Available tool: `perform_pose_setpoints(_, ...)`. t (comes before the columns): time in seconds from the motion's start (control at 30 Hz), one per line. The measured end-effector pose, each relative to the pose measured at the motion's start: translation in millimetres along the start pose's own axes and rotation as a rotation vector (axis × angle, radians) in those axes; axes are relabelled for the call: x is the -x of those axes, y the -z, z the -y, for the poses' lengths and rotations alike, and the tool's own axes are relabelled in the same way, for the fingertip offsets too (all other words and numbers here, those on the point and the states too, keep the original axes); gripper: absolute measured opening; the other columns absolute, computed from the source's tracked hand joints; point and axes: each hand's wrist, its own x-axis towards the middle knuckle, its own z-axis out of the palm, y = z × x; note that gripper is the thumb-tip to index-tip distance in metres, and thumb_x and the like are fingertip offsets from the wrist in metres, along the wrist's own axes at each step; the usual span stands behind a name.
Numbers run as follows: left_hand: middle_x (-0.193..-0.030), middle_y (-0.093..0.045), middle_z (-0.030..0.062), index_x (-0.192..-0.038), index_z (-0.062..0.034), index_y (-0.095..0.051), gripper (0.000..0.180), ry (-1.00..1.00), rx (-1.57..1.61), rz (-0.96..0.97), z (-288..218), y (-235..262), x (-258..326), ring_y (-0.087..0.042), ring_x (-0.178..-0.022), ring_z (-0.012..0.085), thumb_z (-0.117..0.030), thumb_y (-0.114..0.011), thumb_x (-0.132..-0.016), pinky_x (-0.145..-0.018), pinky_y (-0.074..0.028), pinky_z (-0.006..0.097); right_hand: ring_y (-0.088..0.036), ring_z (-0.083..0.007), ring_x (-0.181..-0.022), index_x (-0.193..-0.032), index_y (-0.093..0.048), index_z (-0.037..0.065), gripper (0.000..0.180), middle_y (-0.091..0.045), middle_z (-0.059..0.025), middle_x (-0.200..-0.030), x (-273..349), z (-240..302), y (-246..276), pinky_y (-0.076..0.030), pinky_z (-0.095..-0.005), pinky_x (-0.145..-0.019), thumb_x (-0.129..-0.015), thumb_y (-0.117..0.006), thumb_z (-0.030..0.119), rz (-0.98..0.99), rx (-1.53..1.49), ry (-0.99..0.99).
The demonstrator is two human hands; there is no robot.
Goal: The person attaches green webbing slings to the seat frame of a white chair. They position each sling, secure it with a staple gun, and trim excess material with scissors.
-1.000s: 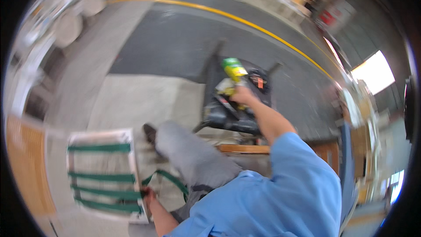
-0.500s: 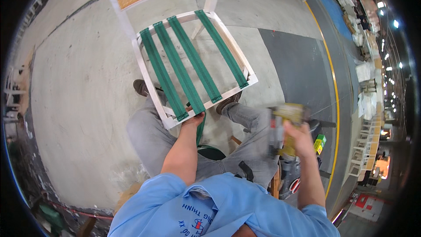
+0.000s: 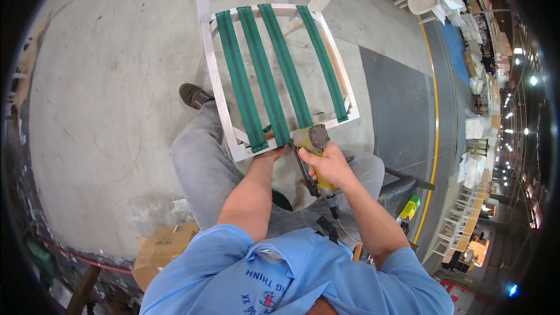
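Note:
A pale wooden chair frame (image 3: 217, 90) with a woven cane back tilts before my legs. Several green webbing straps (image 3: 262, 76) run across its seat opening. My left hand (image 3: 272, 153) is closed at the near rail, on the end of a webbing strap where it meets the wood; its fingers are partly hidden under the rail. In my right hand (image 3: 331, 167) is a yellow and grey pneumatic staple gun (image 3: 310, 138), gripped by the handle. Its head sits at the near rail beside my left hand. An air hose hangs from the handle's lower end.
Right of my knee is a dark bench (image 3: 399, 191) with a green and yellow box (image 3: 410, 207). A cardboard box (image 3: 165, 251) lies at my lower left. White chairs (image 3: 423, 0) stand far right, beyond a yellow floor line (image 3: 436, 122).
My right hand has swung the staple gun leftward from beside my right knee to the near rail. The chair frame has shifted right and turned slightly, with my left hand still at its rail.

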Motion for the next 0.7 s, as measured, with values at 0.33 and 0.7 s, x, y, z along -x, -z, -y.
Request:
perform_pose_setpoints(0.33, -0.098, -0.072, 0.0099, -0.109, -0.003, -0.064, 0.02, 0.02, 0.186, 0.107, 3, -4, 10, -0.072, -0.083, 0.0271, -0.009, -0.068, -0.091, -0.073, -0.065, 0.044, -0.056, -0.0094, -0.053, -0.103, -0.065, -0.001, 0.031, -0.06, 0.0, -0.068, 8, 7, -18, -0.046, -0.0282, -0.046, -0.097, -0.074, 0.028, -0.034, 0.03, 0.005)
perform_pose_setpoints(0.7, -0.093, -0.073, 0.007, -0.103, -0.0073, -0.067, 0.02, 0.026, 0.092, 0.207, 1, 3, -2, -0.072, -0.08, 0.0255, -0.008, -0.074, -0.085, -0.071, -0.065, 0.043, -0.056, -0.0085, -0.054, -0.113, -0.064, 0.002, 0.036, -0.064, -0.0013, -0.076, 13, 10, -25, -0.048, -0.0269, -0.048, -0.095, -0.076, 0.031, 0.017, 0.034, -0.079)
